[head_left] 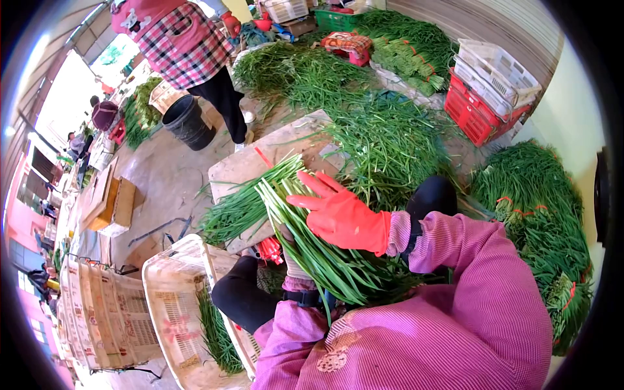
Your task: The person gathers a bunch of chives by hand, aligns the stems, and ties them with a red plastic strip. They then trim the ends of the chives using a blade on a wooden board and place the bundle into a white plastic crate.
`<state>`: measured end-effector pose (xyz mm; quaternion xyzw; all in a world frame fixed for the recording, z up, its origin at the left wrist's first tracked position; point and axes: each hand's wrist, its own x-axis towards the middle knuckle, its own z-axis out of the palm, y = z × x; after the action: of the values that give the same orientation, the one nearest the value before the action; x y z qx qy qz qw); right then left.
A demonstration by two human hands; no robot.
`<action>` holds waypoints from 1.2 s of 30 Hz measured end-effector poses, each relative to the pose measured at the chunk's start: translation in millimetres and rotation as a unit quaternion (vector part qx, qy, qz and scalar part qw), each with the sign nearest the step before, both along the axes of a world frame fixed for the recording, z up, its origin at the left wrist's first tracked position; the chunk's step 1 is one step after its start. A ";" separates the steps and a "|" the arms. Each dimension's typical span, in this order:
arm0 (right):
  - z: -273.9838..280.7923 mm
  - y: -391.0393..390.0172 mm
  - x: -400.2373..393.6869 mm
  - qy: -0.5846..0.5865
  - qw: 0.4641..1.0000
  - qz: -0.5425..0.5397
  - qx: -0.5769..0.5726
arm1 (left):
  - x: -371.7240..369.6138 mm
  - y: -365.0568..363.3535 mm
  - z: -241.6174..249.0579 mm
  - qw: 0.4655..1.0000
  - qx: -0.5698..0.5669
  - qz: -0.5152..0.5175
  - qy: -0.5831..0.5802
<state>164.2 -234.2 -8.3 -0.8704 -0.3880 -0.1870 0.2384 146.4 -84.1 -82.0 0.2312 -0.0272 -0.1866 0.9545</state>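
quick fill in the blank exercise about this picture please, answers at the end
The hand in the bright red glove, at the green stalks, is the person's ____ one.
The dark bucket beside the standing co-worker rests on the ____.
The white crates are stacked on a crate coloured ____.

Missing words: right; floor; red.

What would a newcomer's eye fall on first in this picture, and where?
Probably the right hand in its bright red rubber glove, near the centre, overlapping a bundle of long green stalks. Then the wide heap of loose green stalks beyond it, and the red plastic crate beneath white plastic crates at upper right.
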 end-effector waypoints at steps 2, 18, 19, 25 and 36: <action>2.8 -2.3 1.3 0.019 0.999 0.028 0.038 | 0.9 3.5 -4.8 1.000 0.006 0.006 0.002; 36.7 -57.9 17.4 0.056 0.996 -0.033 0.058 | 4.4 10.4 -18.7 0.998 -0.052 -0.032 -0.008; 25.8 -41.0 8.3 0.091 0.994 -0.019 0.060 | 6.2 8.5 -15.3 0.999 -0.012 0.031 0.013; -3.8 -0.6 -0.4 0.083 0.996 -0.027 0.025 | 5.8 3.1 -6.3 0.998 -0.050 0.043 -0.019; 20.6 -37.7 2.8 0.317 0.930 0.066 0.172 | 4.3 11.0 -29.7 0.968 -0.221 -0.117 -0.003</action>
<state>167.0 -271.9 12.4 -0.8026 -0.3104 0.0506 0.5068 150.7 -73.1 -111.7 0.0105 -0.0978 -0.2854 0.9534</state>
